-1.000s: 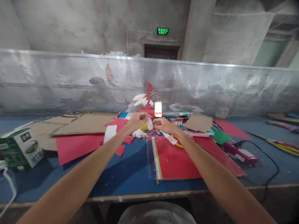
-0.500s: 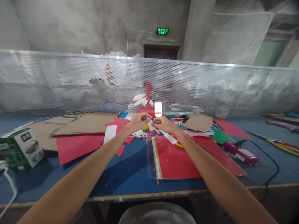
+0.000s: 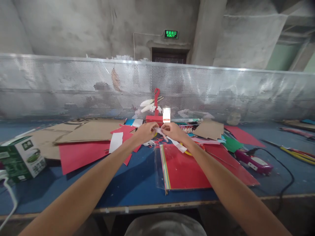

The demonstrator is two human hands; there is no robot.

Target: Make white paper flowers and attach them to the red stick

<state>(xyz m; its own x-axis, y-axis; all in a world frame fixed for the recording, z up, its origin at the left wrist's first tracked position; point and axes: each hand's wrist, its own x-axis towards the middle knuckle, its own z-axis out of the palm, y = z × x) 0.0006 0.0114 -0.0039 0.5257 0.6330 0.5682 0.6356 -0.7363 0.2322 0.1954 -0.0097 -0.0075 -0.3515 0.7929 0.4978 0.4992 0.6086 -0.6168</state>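
My left hand (image 3: 146, 131) and my right hand (image 3: 171, 130) meet near the middle of the table, both with bent, closed fingers. Between their fingertips they pinch a small piece of white paper (image 3: 158, 130). Below my right hand a white paper strip (image 3: 179, 146) lies over the yellow handle of what look like scissors (image 3: 188, 152). White paper scraps (image 3: 149, 143) lie under my left hand. Just behind the hands stand a red dustpan-like object with an upright handle (image 3: 157, 101) and a lit phone (image 3: 166, 115).
Cardboard (image 3: 91, 130), red paper (image 3: 83, 155) and a green-white box (image 3: 23, 157) are at left. A pack of red sheets (image 3: 184, 170) lies in front of my right hand. A purple glue gun (image 3: 254, 161) with a black cord and yellow-handled pliers (image 3: 292, 153) are at right. A perforated metal screen (image 3: 197, 88) stands behind.
My left hand has turned and its fingers have closed down over the paper. The white piece now looks flatter, stretched sideways between the fingertips. My right hand has hardly moved.
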